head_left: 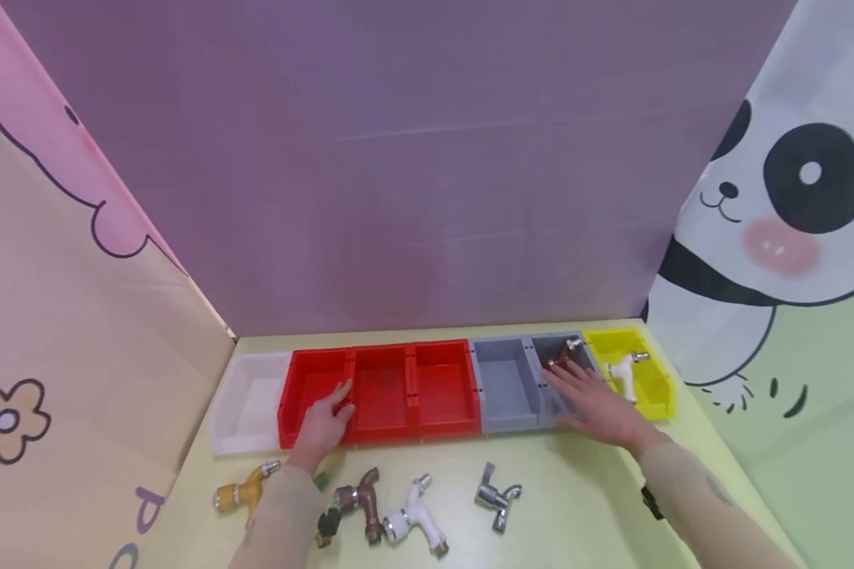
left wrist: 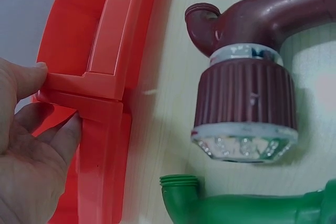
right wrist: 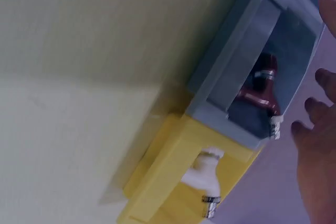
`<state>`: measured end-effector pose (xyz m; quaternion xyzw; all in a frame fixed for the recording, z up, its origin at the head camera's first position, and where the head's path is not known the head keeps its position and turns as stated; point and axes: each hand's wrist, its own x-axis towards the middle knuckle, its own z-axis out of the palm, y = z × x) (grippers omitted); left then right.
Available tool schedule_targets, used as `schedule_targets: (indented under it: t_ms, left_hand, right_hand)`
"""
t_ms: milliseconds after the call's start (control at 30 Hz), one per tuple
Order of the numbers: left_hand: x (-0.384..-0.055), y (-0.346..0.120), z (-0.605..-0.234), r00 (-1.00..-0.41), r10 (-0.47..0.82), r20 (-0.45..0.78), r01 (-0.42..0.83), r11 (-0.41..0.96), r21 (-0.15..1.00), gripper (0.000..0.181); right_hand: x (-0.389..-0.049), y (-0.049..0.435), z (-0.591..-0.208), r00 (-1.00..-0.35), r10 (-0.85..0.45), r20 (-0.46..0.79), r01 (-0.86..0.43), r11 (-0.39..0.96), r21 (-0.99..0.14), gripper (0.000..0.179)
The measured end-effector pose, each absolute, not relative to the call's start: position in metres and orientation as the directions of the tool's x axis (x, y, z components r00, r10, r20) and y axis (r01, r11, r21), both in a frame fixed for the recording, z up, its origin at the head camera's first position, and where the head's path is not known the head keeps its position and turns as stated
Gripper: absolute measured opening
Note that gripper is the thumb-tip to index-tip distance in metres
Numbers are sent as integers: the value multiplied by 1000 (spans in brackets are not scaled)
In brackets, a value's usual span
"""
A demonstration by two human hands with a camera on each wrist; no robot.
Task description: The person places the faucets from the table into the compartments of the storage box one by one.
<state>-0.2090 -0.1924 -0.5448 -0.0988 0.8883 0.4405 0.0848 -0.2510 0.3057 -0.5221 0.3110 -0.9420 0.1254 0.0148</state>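
Observation:
My left hand (head_left: 325, 423) is at the wall between the first two red bins (head_left: 380, 435). In the left wrist view its thumb (left wrist: 32, 77) lies on one side of that wall and the curled fingers on the other, pinching it. Over the darker grey bin (right wrist: 236, 72), my right hand (head_left: 598, 407) hovers with fingers spread, holding nothing. Inside that bin lies a dark red-brown faucet (right wrist: 262, 95), partly covered by the hand in the head view. A white faucet (head_left: 624, 375) lies in the yellow bin (head_left: 662, 395) beside it.
On the table in front lie a yellow faucet (head_left: 242, 494), a brown faucet (head_left: 363, 502), a green faucet (left wrist: 252, 208), a white faucet (head_left: 416, 518) and a chrome faucet (head_left: 496, 498). A white bin (head_left: 228, 411) ends the row at left. Printed cloth walls surround the table.

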Motion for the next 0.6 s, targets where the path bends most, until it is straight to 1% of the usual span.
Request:
schedule_targets:
  t_ms: [133,333,533,600]
  left_hand:
    - [-209,-192,-545,-965,-102,-240,-253,595,763,63]
    - [-209,-193,-545,-964,-97,-246,-254,594,763,64]
    - [-209,-192,-544,-963,-104,-249,-262,593,762,64]
    - [-209,-192,-545,-962,-106,-251,-264,594,760,64]
  right_hand:
    - [-231,290,-528,-828,-555,80,-558,802,-214,88]
    - [-206,264,-538,-829,-552,87,-557,806,-198,92]
    - [-189,245,-547,-790,-604,103,-612,771,-176,93]
    - [-183,239,-550,-779,-621,86,-625,756,-197,93]
